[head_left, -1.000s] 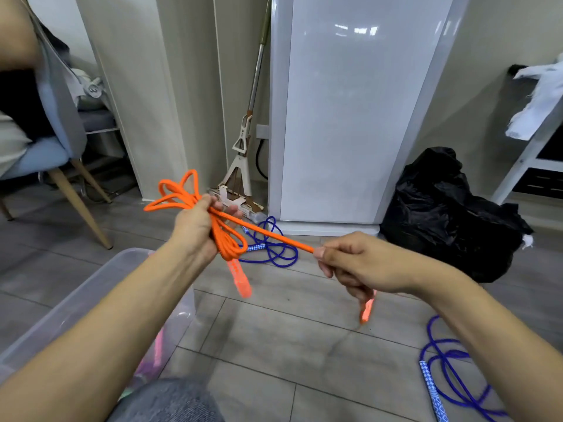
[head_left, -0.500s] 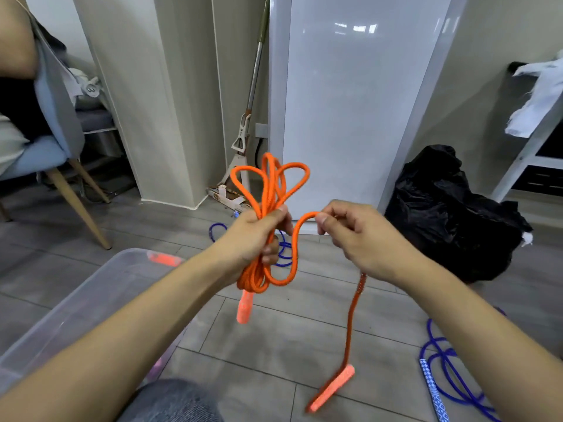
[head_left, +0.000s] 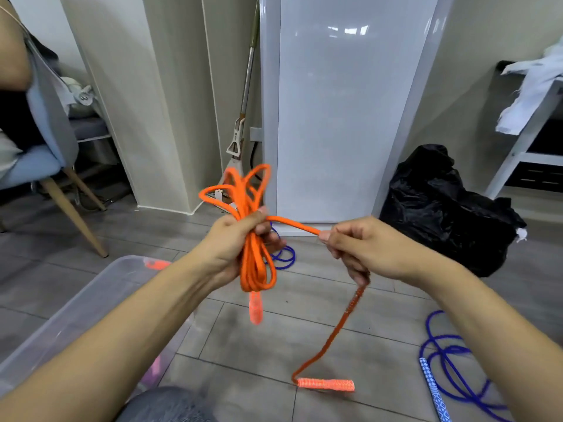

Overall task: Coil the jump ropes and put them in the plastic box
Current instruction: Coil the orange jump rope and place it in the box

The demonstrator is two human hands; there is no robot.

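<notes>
Coiling step in progress on the orange jump rope (head_left: 254,239). The left hand (head_left: 234,242) clenches the gathered loops at frame centre, one handle (head_left: 255,307) dangling below. The right hand (head_left: 362,248), at 3 o'clock of the bundle, pinches the free strand between thumb and fingertips; that strand runs taut to the bundle. The remaining tail trails to the second handle (head_left: 326,384) on the floor at 5 o'clock. Judged next: wrap the tail around the bundle, then drop it into the plastic box (head_left: 91,300) at 8 o'clock. Blue jump ropes (head_left: 451,370) remain on the floor.
</notes>
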